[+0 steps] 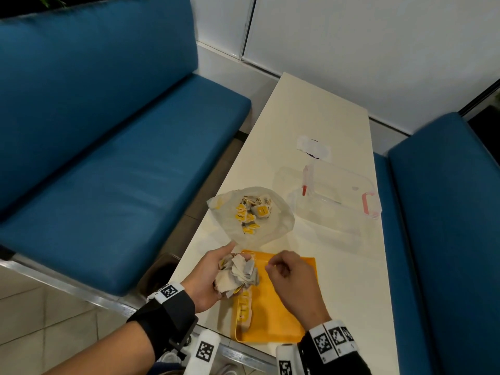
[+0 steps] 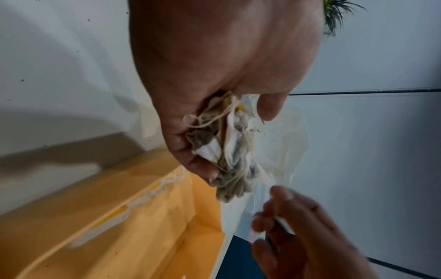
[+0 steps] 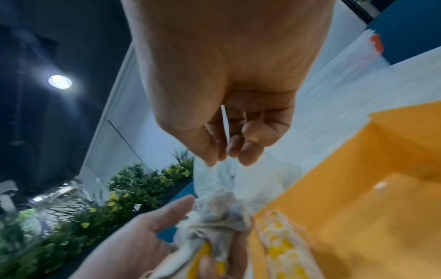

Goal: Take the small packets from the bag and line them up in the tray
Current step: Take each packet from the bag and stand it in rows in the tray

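Note:
My left hand (image 1: pixel 224 269) grips a crumpled bunch of small string-tagged packets (image 1: pixel 240 274) over the near-left corner of the orange tray (image 1: pixel 281 315). My right hand (image 1: pixel 273 267) hovers just right of the bunch with its fingers curled. It pinches a thin white tag (image 3: pixel 224 120) whose string runs back to the bunch. A short row of yellow-marked packets (image 1: pixel 244 309) lies along the tray's left wall. Beyond the tray the clear plastic bag (image 1: pixel 273 228) lies open with several more packets (image 1: pixel 251 212) inside.
A clear lidded container (image 1: pixel 338 190) with red clips stands right of the bag, with a white scrap (image 1: pixel 313 147) behind it. The narrow cream table (image 1: pixel 324 117) runs between two blue benches (image 1: pixel 108 158) (image 1: pixel 446 212). Its left edge is close to my left hand.

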`<state>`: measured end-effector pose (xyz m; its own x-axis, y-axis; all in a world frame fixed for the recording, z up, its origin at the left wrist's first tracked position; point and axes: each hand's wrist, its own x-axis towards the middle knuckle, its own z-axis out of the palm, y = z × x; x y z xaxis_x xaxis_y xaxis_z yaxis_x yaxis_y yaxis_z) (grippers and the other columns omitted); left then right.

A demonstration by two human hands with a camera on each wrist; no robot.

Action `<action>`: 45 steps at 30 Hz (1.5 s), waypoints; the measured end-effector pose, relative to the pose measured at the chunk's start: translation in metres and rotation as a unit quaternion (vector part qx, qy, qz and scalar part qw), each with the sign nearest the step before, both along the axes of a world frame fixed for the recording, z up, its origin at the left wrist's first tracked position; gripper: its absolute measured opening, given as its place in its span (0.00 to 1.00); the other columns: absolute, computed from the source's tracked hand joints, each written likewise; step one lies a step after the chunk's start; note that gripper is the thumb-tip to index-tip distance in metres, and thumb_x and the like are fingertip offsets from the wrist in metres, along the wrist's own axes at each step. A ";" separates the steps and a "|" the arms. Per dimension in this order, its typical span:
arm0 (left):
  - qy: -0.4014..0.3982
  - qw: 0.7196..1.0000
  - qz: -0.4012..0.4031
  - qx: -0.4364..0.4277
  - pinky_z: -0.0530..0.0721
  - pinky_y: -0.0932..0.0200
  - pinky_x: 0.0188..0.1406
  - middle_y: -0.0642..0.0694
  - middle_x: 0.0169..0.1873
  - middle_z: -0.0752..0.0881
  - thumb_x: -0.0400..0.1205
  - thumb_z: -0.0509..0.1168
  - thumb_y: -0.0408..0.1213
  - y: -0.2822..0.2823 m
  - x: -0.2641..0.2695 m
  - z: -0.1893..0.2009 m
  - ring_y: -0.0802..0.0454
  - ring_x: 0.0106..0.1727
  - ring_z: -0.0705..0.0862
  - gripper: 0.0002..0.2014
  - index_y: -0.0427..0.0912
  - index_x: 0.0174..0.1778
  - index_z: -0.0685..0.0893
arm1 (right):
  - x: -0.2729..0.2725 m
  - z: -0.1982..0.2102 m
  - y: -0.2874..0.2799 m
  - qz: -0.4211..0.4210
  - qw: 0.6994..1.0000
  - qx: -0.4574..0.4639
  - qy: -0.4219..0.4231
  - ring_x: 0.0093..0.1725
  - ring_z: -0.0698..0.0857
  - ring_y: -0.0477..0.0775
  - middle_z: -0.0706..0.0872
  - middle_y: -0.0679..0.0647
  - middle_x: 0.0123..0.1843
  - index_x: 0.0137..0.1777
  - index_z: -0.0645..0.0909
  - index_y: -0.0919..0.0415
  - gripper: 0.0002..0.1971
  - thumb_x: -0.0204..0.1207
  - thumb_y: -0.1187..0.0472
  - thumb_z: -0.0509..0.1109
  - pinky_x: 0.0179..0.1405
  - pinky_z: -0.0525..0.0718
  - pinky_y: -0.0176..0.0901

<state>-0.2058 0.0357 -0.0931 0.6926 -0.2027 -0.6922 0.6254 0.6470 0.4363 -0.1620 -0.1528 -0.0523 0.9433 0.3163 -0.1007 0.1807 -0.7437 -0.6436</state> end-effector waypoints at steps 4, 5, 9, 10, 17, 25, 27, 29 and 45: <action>-0.019 0.999 0.002 -0.026 0.86 0.60 0.31 0.40 0.50 0.92 0.89 0.54 0.58 -0.002 0.000 0.010 0.47 0.41 0.92 0.30 0.37 0.61 0.92 | 0.000 0.015 0.031 0.061 0.998 0.028 -0.003 0.43 0.84 0.44 0.85 0.44 0.43 0.44 0.86 0.50 0.04 0.74 0.52 0.77 0.42 0.83 0.33; -0.022 0.999 0.002 -0.027 0.85 0.61 0.28 0.40 0.48 0.93 0.90 0.54 0.57 -0.001 0.000 0.011 0.48 0.38 0.92 0.30 0.37 0.59 0.92 | 0.001 0.012 0.037 0.065 0.998 0.007 0.006 0.43 0.84 0.43 0.84 0.44 0.43 0.45 0.87 0.50 0.07 0.74 0.49 0.77 0.41 0.82 0.32; -0.040 0.999 -0.007 0.015 0.88 0.54 0.43 0.37 0.60 0.91 0.90 0.52 0.60 0.003 0.003 0.012 0.44 0.51 0.91 0.32 0.38 0.65 0.90 | 0.004 -0.002 0.051 0.025 0.999 -0.017 0.019 0.41 0.84 0.39 0.85 0.44 0.42 0.42 0.86 0.49 0.11 0.71 0.43 0.77 0.35 0.75 0.25; -0.043 0.999 -0.009 0.020 0.87 0.51 0.51 0.37 0.62 0.91 0.90 0.51 0.60 0.003 0.002 0.012 0.42 0.56 0.90 0.32 0.39 0.65 0.90 | 0.005 -0.004 0.052 0.018 0.999 -0.016 0.021 0.41 0.84 0.38 0.86 0.43 0.42 0.42 0.86 0.49 0.11 0.71 0.44 0.78 0.35 0.75 0.24; -0.096 0.995 -0.007 0.016 0.85 0.56 0.44 0.38 0.53 0.91 0.83 0.70 0.50 0.006 -0.002 0.007 0.46 0.47 0.90 0.19 0.38 0.61 0.91 | 0.015 0.002 0.048 -0.015 0.995 0.066 0.077 0.39 0.88 0.43 0.90 0.47 0.37 0.40 0.88 0.51 0.04 0.74 0.53 0.77 0.40 0.86 0.41; -0.114 0.992 0.015 0.043 0.89 0.56 0.40 0.36 0.56 0.92 0.78 0.70 0.19 0.012 -0.001 -0.002 0.45 0.50 0.92 0.21 0.39 0.66 0.88 | 0.028 0.011 0.029 -0.056 0.990 0.115 0.055 0.42 0.87 0.41 0.90 0.46 0.41 0.40 0.89 0.51 0.03 0.73 0.57 0.79 0.41 0.83 0.32; -0.100 0.994 0.024 0.048 0.90 0.51 0.47 0.36 0.59 0.91 0.78 0.70 0.18 0.014 0.001 -0.004 0.41 0.55 0.91 0.21 0.40 0.65 0.89 | 0.031 0.013 0.024 -0.069 0.985 0.137 0.081 0.38 0.87 0.40 0.91 0.49 0.39 0.41 0.90 0.56 0.02 0.74 0.61 0.79 0.37 0.82 0.30; -0.088 0.995 0.028 0.047 0.89 0.48 0.51 0.36 0.60 0.91 0.78 0.70 0.18 0.014 0.001 -0.006 0.39 0.57 0.90 0.21 0.41 0.64 0.90 | 0.033 0.012 0.018 -0.075 0.979 0.149 0.121 0.35 0.85 0.43 0.91 0.50 0.36 0.41 0.90 0.58 0.02 0.75 0.63 0.78 0.33 0.80 0.32; -0.119 0.993 0.026 -0.006 0.87 0.52 0.44 0.37 0.54 0.91 0.78 0.68 0.20 0.020 0.012 0.002 0.43 0.47 0.90 0.22 0.44 0.64 0.90 | 0.013 -0.017 -0.023 -0.039 0.966 0.108 0.232 0.38 0.92 0.58 0.90 0.63 0.36 0.45 0.82 0.63 0.04 0.82 0.65 0.71 0.27 0.78 0.42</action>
